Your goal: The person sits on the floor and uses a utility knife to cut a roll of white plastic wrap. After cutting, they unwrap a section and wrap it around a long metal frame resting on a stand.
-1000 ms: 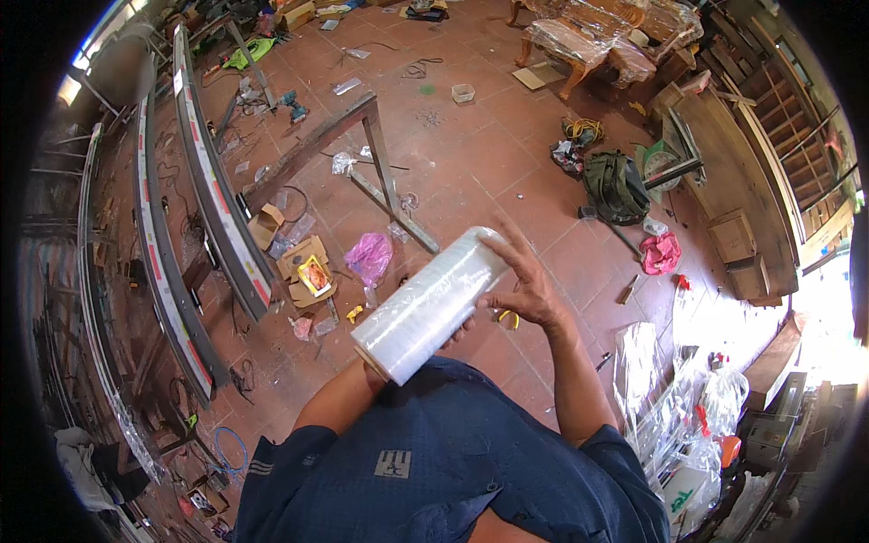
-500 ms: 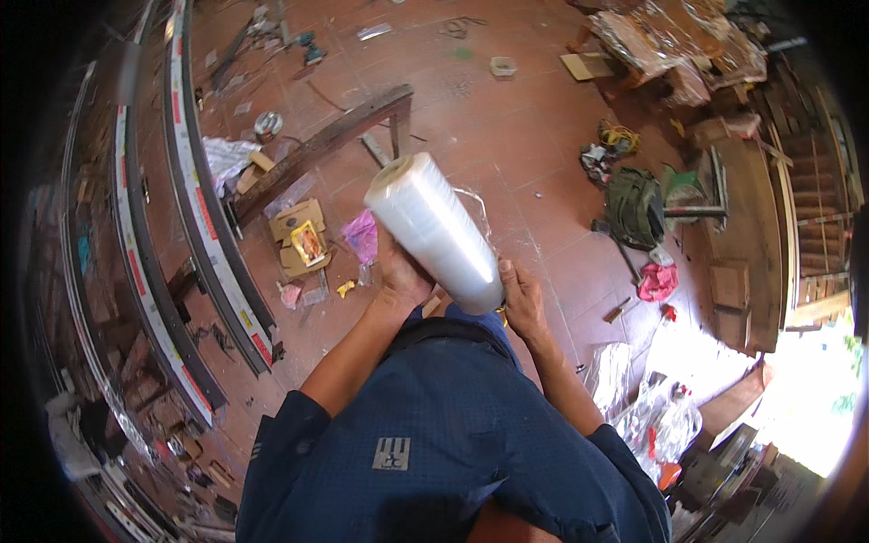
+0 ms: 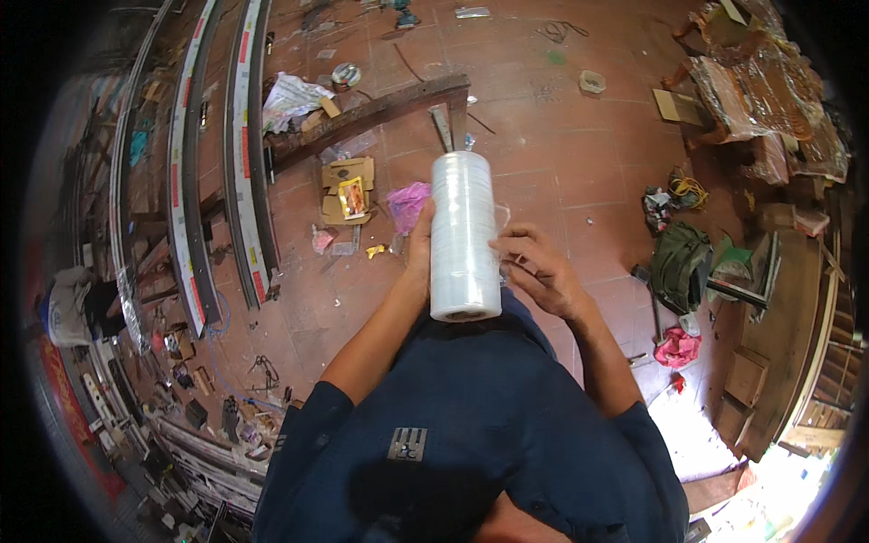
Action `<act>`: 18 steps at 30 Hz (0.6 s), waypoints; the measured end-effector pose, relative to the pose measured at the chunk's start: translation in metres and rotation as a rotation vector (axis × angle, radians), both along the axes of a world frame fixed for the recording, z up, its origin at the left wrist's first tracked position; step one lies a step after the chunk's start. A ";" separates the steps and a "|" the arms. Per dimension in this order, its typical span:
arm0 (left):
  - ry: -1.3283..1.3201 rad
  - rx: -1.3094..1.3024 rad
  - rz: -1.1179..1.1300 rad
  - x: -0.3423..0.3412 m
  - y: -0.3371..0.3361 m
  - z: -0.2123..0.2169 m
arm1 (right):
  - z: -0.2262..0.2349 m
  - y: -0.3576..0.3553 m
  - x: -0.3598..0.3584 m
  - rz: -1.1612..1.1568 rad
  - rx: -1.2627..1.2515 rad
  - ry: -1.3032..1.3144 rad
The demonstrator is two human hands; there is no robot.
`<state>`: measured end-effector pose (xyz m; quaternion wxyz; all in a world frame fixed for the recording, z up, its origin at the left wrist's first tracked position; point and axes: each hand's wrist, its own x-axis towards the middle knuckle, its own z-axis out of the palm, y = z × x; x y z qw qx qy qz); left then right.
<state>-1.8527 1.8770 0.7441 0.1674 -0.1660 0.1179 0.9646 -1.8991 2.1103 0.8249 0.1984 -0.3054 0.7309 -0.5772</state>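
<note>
A white, glossy film roll (image 3: 464, 235) stands lengthwise above the blue shirt (image 3: 471, 425); the left hand (image 3: 420, 242) clasps its left side; the right hand (image 3: 538, 270) fingers its right edge, curled.

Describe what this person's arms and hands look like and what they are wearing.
Both forearms are bare. The left hand and right hand wear no gloves, and no watch or rings show. The dark blue shirt has short sleeves ending above the elbows, and a small grey square patch on its front.
</note>
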 end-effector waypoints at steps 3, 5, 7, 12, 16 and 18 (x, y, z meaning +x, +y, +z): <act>-0.036 0.253 0.016 0.009 0.023 -0.004 | 0.000 0.017 -0.008 0.110 0.004 0.238; -0.024 0.207 0.005 0.011 0.037 0.002 | 0.009 0.027 -0.010 0.153 0.016 0.345; -0.035 0.160 0.019 0.013 0.058 0.013 | 0.021 0.038 -0.010 0.183 0.028 0.397; -0.088 0.195 0.098 0.024 0.075 -0.003 | 0.032 0.070 0.000 0.298 0.061 0.017; -0.035 0.313 0.199 0.035 0.083 -0.004 | 0.037 0.074 0.009 0.268 0.023 -0.141; 0.062 0.297 0.124 0.043 0.083 0.003 | 0.041 0.072 0.004 0.389 0.038 -0.066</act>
